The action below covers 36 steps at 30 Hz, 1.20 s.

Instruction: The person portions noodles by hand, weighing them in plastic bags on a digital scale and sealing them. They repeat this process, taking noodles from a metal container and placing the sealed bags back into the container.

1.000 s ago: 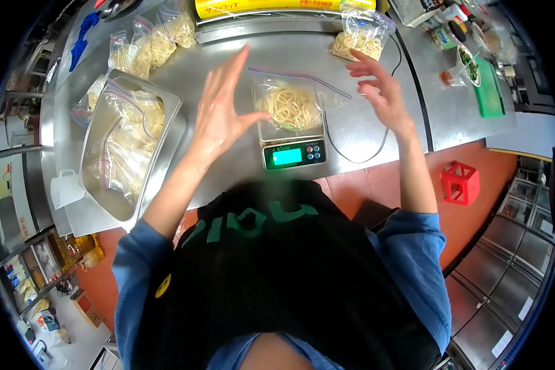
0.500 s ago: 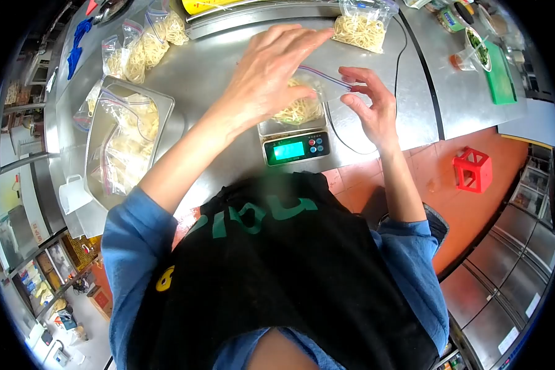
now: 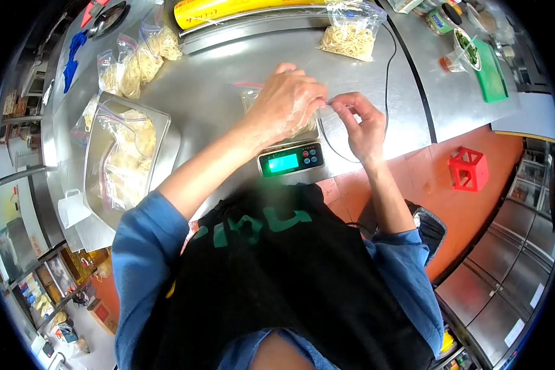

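Note:
On the digital kitchen scale (image 3: 290, 161), its display lit green, rests a clear zip bag (image 3: 250, 96) of pale noodles. My left hand (image 3: 285, 102) covers most of this bag, its fingers closed on the zip edge near the right corner. Close beside it, my right hand (image 3: 365, 126) pinches that same corner between thumb and forefinger. The noodles inside show only in a small patch below my left hand.
At the left stands a metal tray (image 3: 160, 132) of bagged noodles. More noodle bags (image 3: 143, 65) lie behind it, another (image 3: 349, 42) at the back right. A yellow roll box (image 3: 228, 12) lies at the back; a black cable (image 3: 387, 80) crosses the table. A red stool (image 3: 468, 168) stands on the floor.
Both hands have come together at the bag's right corner. My left hand has lowered and closed on the zip edge, and my right thumb and forefinger have closed there. The view has shifted slightly.

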### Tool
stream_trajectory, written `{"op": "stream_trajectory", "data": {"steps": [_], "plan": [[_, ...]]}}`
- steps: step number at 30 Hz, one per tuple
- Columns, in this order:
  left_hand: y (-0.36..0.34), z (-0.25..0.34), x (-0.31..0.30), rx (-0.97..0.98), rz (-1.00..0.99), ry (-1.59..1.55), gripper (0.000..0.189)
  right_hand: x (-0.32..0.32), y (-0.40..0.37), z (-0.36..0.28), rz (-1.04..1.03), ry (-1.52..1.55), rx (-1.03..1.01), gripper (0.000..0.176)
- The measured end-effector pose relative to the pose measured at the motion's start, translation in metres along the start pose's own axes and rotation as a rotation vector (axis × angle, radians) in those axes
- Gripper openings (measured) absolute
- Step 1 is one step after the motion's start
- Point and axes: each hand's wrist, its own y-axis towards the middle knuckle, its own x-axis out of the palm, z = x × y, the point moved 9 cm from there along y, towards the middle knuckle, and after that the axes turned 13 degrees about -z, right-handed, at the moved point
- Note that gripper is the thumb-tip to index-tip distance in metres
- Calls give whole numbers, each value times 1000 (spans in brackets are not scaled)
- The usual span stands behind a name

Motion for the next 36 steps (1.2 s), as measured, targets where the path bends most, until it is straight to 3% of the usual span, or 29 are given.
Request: {"op": "stream_trajectory", "data": {"steps": [2, 4, 6, 7, 8, 10, 14, 20, 23, 26, 30, 36], "plan": [[1, -1, 2, 27, 16, 3, 6, 2, -2, 10, 30, 126, 124, 14], [1, -6, 1, 20, 28, 3, 2, 4, -4, 15, 48, 67, 76, 13], [-3, -5, 1, 12, 48, 8, 3, 14, -8, 43, 32, 73, 224, 10], [-4, -5, 0, 3, 67, 9, 4, 11, -6, 33, 77, -77, 128, 7], [-5, -5, 0, 7, 68, 12, 4, 9, -3, 31, 81, -78, 126, 7], [-8, -4, -12, 27, 191, -76, 6, 1, 3, 6, 91, -16, -73, 5], [-6, -2, -16, 10, 139, -107, 6, 4, 8, 14, 29, -188, -1, 3], [-10, 1, -2, 9, 93, -11, 8, -3, 7, -21, 96, -206, -210, 8], [-28, -11, -19, 27, 149, -94, 6, -4, 6, -22, 125, -197, -205, 9], [-54, -41, -33, -140, 52, -53, 3, -7, 9, -23, 117, -163, -207, 12], [-63, -28, -38, -110, 100, 63, 5, 3, 26, -61, -37, -311, -252, 20], [-66, -24, -54, -90, 201, 2, 7, 8, 29, -46, -160, -450, -354, 10]]}}
